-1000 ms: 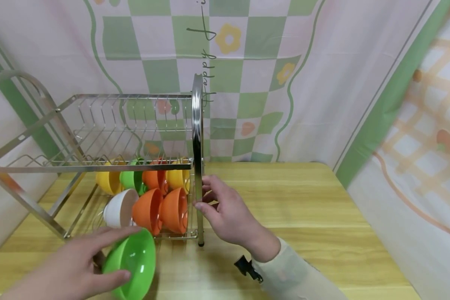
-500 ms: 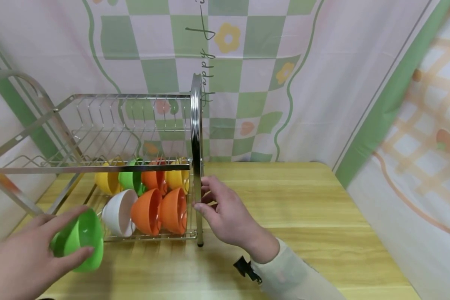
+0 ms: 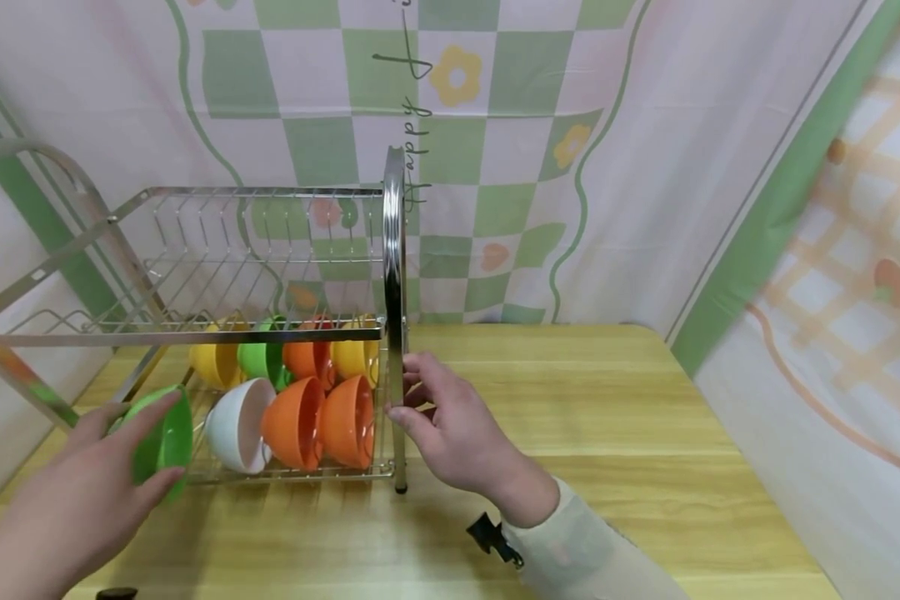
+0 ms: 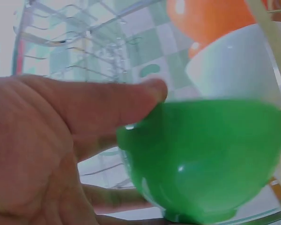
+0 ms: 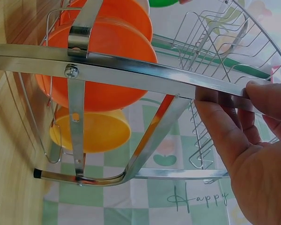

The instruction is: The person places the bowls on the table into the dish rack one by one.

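Observation:
My left hand (image 3: 93, 492) grips a green bowl (image 3: 167, 437) between thumb and fingers, at the left end of the front row on the lower tier of a metal dish rack (image 3: 394, 258). The bowl stands on its side, its opening turned right. Whether it touches the rack's wires I cannot tell. Just right of it is a white bowl (image 3: 228, 429), followed by two orange bowls (image 3: 291, 425), all tilted the same way. My right hand (image 3: 461, 425) pinches the rack's right upright; in the right wrist view its thumb and fingers lie on either side of the metal bar (image 5: 178, 77).
Behind the front row stand a yellow bowl (image 3: 212, 367), a green one, an orange one and another yellow bowl (image 3: 356, 358). The rack's wire upper tier (image 3: 270, 258) overhangs them. Wooden tabletop (image 3: 570, 417) extends right and in front. A patterned curtain (image 3: 495, 150) hangs behind.
The left hand has carried the green bowl leftward, then up and inward to the rack's lower tier beside the white bowl. The right hand has stayed on the upright.

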The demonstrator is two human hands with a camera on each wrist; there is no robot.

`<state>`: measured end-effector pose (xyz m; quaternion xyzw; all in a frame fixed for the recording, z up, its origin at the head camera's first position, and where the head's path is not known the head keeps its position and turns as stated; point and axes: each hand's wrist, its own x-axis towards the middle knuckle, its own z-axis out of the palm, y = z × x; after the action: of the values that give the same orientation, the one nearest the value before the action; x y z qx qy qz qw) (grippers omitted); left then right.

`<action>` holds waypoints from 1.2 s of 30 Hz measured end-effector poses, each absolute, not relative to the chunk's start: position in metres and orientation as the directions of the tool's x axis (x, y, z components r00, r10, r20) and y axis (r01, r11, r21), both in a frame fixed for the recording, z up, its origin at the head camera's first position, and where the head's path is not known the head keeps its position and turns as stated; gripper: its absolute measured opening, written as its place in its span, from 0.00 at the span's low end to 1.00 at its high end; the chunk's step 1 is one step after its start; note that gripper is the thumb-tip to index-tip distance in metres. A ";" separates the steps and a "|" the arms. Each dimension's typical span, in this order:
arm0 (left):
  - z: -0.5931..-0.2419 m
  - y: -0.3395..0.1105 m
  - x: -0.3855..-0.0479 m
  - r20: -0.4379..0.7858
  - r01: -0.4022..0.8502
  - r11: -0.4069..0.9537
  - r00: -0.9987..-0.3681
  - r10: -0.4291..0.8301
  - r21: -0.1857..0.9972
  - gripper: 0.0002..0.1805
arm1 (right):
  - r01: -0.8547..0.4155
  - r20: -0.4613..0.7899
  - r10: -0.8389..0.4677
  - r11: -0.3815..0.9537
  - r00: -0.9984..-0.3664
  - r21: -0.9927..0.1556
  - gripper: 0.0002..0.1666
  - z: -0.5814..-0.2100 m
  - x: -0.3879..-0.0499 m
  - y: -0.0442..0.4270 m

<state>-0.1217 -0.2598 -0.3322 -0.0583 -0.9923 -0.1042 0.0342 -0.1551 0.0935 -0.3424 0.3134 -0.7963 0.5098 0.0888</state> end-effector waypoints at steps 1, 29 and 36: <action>-0.334 -0.259 -0.124 0.085 0.125 0.971 -0.990 0.109 0.204 0.47 | -0.589 0.461 -0.407 0.285 -0.789 -0.756 0.21 -0.343 -0.155 0.094; -0.366 -0.267 -0.152 0.070 0.183 0.932 -0.983 0.170 0.311 0.50 | -0.573 0.444 -0.410 0.278 -0.797 -0.771 0.20 -0.342 -0.153 0.094; -0.369 -0.270 -0.155 0.052 0.177 0.927 -0.984 0.169 0.330 0.51 | -0.571 0.443 -0.409 0.277 -0.798 -0.773 0.20 -0.342 -0.154 0.094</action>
<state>-0.1553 -0.2700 -0.3685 -0.0881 -0.9816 -0.1692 0.0110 -0.1536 0.0938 -0.3422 0.3079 -0.7951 0.5166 0.0785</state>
